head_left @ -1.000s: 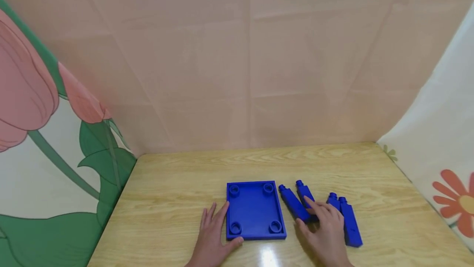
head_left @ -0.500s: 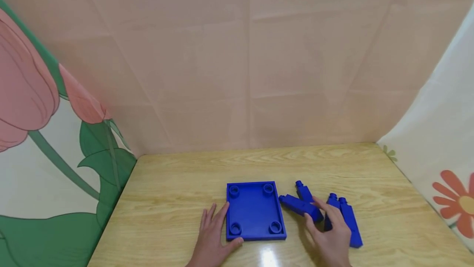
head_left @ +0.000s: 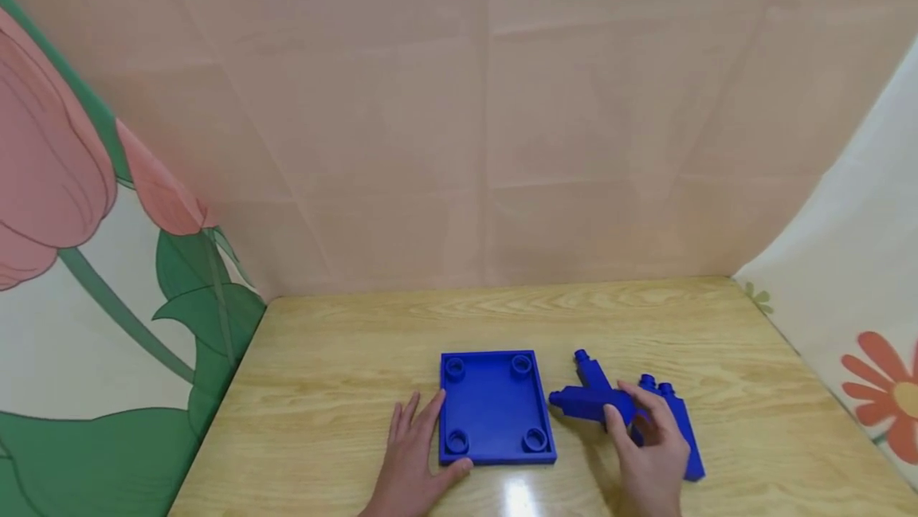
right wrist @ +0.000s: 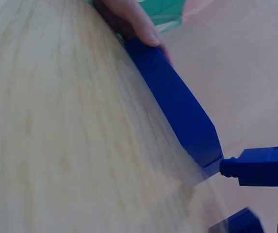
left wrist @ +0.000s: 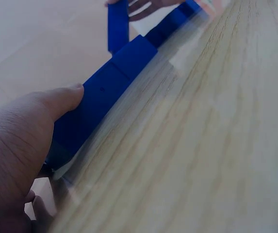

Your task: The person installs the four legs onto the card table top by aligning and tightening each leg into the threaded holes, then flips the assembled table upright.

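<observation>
A blue square panel (head_left: 496,405) with a raised rim and a round socket at each corner lies on the wooden table. My left hand (head_left: 412,457) rests at its near-left corner, fingers straight along the left side and thumb at the near edge. Between thumb and fingers, my right hand (head_left: 653,457) grips the thick end of a blue table leg (head_left: 582,403). The leg's threaded tip points left at the panel; the right wrist view shows this leg (right wrist: 267,166) raised off the table. Another blue leg (head_left: 591,374) lies just behind it, partly hidden.
Two more blue legs (head_left: 690,433) lie side by side to the right, partly covered by the right hand. Beyond the wooden table (head_left: 344,342) hangs a plain pinkish cloth (head_left: 387,142), with flower-printed cloths at both sides.
My right hand has taken hold of the nearer leg, turned it from slanting to nearly sideways and lifted it, shifting slightly right. The left hand and panel have stayed put.
</observation>
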{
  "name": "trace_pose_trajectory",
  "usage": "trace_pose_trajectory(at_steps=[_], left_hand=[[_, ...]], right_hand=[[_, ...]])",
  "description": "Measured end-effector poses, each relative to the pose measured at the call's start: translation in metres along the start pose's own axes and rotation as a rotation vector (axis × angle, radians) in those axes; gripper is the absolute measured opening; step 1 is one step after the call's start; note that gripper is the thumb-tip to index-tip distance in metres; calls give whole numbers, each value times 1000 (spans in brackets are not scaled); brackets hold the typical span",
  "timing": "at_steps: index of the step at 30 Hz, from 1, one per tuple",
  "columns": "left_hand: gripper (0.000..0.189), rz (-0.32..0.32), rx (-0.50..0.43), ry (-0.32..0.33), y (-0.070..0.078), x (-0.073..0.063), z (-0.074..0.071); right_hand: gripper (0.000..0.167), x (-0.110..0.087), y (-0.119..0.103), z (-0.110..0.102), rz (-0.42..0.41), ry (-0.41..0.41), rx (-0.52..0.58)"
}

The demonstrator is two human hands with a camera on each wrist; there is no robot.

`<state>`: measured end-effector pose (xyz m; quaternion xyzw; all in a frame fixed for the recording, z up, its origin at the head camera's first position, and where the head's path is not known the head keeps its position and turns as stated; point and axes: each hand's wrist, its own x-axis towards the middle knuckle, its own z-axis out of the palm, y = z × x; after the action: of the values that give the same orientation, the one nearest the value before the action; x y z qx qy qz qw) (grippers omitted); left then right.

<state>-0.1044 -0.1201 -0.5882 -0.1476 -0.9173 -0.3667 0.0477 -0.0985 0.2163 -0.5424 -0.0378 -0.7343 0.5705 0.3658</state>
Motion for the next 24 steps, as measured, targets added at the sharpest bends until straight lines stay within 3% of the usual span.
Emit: trace_pose_trajectory(at_steps=[5,12,16,24], left_hand=[[106,1,3,-4,0,1,0],[105,17,9,14,0,0,0],[104,26,8,26,0,0,0],[103,42,11,43,3,0,-1]], right_hand=[[40,9,-13,5,-16,-3,15],[40,28,-31,29,-91,-74,316],[41,38,-43,49,-144,-97,414],[40,44,-62,88,-98,-122,510]])
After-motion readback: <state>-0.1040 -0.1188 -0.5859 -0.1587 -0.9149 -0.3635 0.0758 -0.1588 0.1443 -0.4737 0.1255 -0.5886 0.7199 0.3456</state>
